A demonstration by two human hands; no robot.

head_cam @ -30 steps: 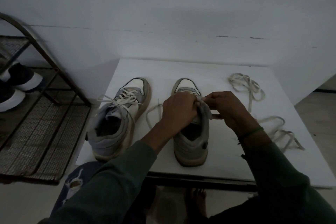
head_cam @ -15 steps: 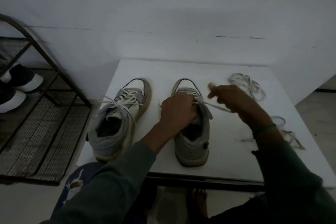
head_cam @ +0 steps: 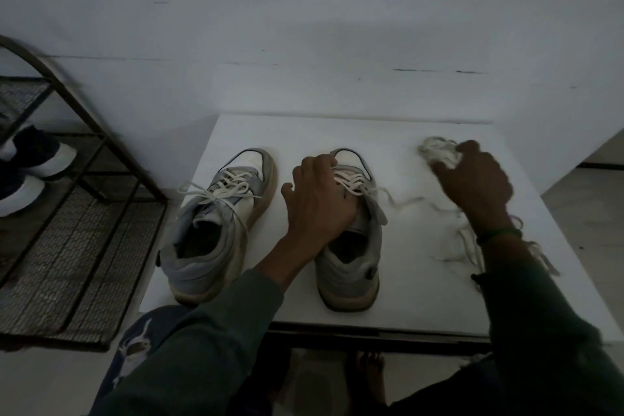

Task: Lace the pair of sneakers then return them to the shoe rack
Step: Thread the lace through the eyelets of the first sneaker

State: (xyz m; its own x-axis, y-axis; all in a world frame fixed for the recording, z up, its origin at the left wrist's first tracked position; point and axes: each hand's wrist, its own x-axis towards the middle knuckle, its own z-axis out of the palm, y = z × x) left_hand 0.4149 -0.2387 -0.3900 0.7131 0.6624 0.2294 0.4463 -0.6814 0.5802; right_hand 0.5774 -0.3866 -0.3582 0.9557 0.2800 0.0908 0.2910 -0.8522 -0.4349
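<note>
Lacing apparently finished, racking left
One sneaker (head_cam: pixel 349 268) was steadied under the left hand's (head_cam: pixel 320 203) spread fingers (head_cam: pixel 317 167); spare laces (head_cam: pixel 435 149) were reached by the right hand (head_cam: pixel 476 182) (grip untellable).

Single head-worn wide-angle view, looking forward and down, close over table (head_cam: pixel 337 132)
</note>
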